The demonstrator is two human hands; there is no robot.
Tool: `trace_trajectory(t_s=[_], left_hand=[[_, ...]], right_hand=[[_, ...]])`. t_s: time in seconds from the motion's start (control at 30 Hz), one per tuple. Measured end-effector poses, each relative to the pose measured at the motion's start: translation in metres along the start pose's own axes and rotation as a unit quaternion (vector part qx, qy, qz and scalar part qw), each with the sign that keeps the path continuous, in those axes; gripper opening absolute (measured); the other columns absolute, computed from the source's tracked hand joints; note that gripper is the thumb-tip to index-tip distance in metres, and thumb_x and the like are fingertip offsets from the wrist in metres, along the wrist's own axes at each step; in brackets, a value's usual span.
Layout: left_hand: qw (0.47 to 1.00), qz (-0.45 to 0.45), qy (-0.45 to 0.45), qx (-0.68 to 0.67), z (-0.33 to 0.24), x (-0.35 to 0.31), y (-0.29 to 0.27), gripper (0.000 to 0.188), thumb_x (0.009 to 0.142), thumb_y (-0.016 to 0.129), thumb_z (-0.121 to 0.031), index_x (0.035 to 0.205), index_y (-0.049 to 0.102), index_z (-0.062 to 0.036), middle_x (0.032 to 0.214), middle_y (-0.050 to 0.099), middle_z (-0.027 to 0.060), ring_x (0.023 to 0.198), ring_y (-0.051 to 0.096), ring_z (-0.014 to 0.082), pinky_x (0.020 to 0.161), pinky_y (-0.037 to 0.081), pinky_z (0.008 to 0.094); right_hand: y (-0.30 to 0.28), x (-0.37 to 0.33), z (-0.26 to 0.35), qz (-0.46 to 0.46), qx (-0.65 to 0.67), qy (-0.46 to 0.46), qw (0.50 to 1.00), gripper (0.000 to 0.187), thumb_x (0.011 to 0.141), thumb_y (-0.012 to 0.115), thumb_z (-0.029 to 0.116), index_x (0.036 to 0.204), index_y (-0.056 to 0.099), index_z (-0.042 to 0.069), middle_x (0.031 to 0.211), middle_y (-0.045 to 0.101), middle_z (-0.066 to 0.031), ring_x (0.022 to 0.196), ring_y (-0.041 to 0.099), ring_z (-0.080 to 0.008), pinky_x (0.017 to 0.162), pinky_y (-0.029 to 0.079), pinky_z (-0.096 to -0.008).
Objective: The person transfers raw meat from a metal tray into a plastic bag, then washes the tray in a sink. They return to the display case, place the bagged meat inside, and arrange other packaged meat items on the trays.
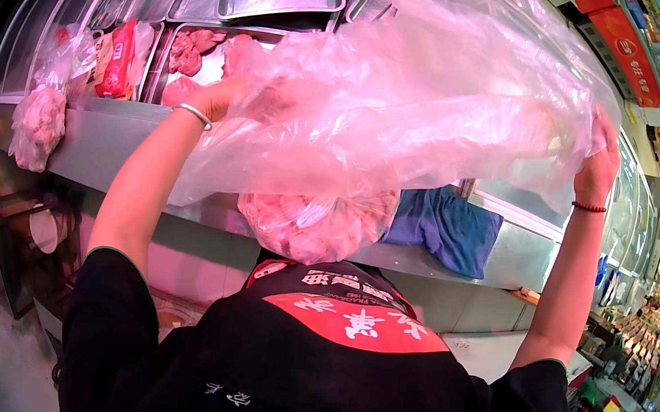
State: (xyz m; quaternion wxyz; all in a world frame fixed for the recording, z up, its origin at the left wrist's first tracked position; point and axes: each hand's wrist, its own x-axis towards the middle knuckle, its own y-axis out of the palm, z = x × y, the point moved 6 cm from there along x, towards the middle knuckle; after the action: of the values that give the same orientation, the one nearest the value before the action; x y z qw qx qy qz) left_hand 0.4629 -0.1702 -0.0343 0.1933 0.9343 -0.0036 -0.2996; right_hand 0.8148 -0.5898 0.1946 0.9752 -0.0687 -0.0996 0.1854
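Spanning hands [598, 168]: plastic [410, 124] above counter edge [118, 113]

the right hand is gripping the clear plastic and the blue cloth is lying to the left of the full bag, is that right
Not quite: the head view shows the blue cloth lying to the right of the full bag. The right hand is gripping the clear plastic.

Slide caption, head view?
Left hand partly covered by wide translucent plastic film, right hand gripping its edge, above grey metal counter.
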Motion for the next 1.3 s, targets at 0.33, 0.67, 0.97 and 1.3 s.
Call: trace_trajectory(t_s=[0.33,0.67,0.97,1.3], left_hand=[[0.936,0.044,0.286,-0.202,-0.169,-0.079,0.010,0.075,0.081,0.058,-0.052,0.135,0.043,-0.0039,0.138,0.043,0.0145,0.123,0.045,0.0264,0.099,0.038,0.0426],[0.772,-0.458,0.428,-0.106,-0.180,-0.248,-0.237,0.033,0.095,0.047,-0.008,0.127,0.051,-0.0028,0.113,0.059,0.0096,0.100,0.059,0.0199,0.086,0.050,0.0332],[0.784,-0.571,0.223,0.096,-0.151,-0.198,-0.239,0.055,0.086,0.064,-0.019,0.137,0.042,-0.0212,0.118,0.056,0.0066,0.086,0.051,0.0113,0.075,0.043,0.0278],[0.392,-0.584,0.089,0.705,-0.146,-0.016,-0.061,0.059,0.075,0.071,-0.022,0.128,0.049,-0.0078,0.125,0.053,0.0216,0.116,0.051,0.0348,0.100,0.039,0.0418]], right_hand=[[0.024,0.019,0.042,-0.007,0.095,-0.115,0.989,0.042,0.090,0.059,0.015,0.126,0.048,-0.004,0.120,0.057,-0.0137,0.106,0.058,-0.0213,0.094,0.045,-0.0336],[0.034,0.049,-0.120,-0.201,0.067,0.062,0.975,0.029,0.078,0.052,-0.006,0.104,0.064,-0.001,0.079,0.060,-0.0039,0.068,0.055,-0.0108,0.057,0.045,-0.0255],[0.112,0.056,-0.242,0.065,-0.642,-0.031,0.763,0.033,0.086,0.042,0.026,0.085,0.065,0.002,0.086,0.066,-0.0203,0.080,0.064,-0.0353,0.072,0.051,-0.0445],[0.121,-0.018,-0.270,-0.180,-0.246,0.150,0.940,0.040,0.087,0.053,0.030,0.103,0.056,-0.007,0.101,0.058,-0.0328,0.098,0.056,-0.0440,0.086,0.044,-0.0454]])
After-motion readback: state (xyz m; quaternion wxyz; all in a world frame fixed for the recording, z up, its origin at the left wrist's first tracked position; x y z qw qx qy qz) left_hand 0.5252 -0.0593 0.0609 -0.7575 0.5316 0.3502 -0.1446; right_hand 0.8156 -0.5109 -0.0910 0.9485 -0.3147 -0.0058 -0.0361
